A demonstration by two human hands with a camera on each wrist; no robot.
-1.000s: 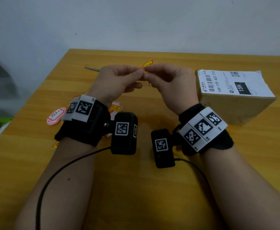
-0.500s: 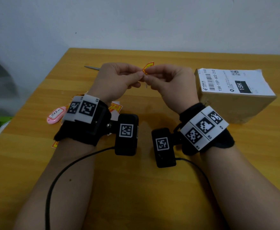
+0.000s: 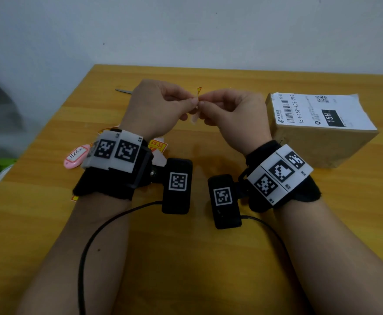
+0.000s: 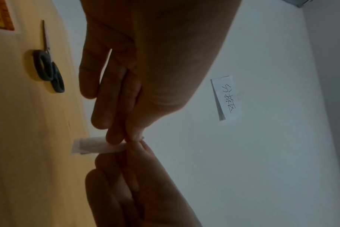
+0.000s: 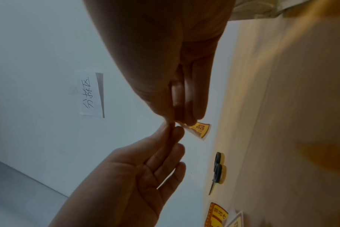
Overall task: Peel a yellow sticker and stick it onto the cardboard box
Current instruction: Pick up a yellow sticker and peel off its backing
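Both hands are raised above the table and meet at a small yellow sticker [image 3: 198,90] on white backing [image 4: 99,147]. My left hand [image 3: 192,102] pinches one edge of it between thumb and forefinger [image 4: 115,138]. My right hand [image 3: 201,103] pinches the other edge, and the yellow printed face [image 5: 199,130] shows just past its fingertips [image 5: 192,121]. I cannot tell whether the sticker has come away from the backing. The cardboard box [image 3: 322,137], which has a white shipping label on top, stands on the table to the right of my right hand.
Black-handled scissors [image 4: 49,70] lie on the wooden table [image 3: 197,258] beyond the hands. More yellow stickers [image 3: 157,145] and a pink key tag [image 3: 75,155] lie under and left of my left wrist. A paper note [image 5: 91,95] hangs on the wall.
The sticker has turned from facing the camera to nearly edge-on, and a pale strip now hangs below the fingers. Both hands stay pinched together in the same spot.
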